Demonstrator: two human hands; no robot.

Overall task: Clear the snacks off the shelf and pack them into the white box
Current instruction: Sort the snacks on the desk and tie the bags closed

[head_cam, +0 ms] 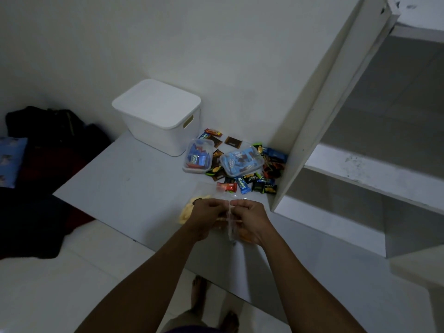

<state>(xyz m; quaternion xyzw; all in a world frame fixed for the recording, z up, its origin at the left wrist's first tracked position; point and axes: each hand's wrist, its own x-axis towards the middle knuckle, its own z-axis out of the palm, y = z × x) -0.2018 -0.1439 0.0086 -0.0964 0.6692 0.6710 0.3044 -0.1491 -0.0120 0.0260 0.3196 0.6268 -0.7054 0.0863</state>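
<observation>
Both hands meet over the near part of the white shelf (125,179). My left hand (207,216) and my right hand (249,221) each pinch a clear plastic bag (230,213) between them. Yellow chips (186,210) show at the bag's left side. Farther back lie several small wrapped snacks (242,185), a clear tub (198,156) of blue and red packets and a second clear tub (241,161) of blue packets. The white box (159,114) stands at the back by the wall with its lid on.
A tall white upright panel (319,121) borders the snacks on the right, with lower shelves (365,169) beyond it. Dark clothes and a blue pillow (12,162) lie to the left. My bare feet (199,292) stand on the pale tiled floor.
</observation>
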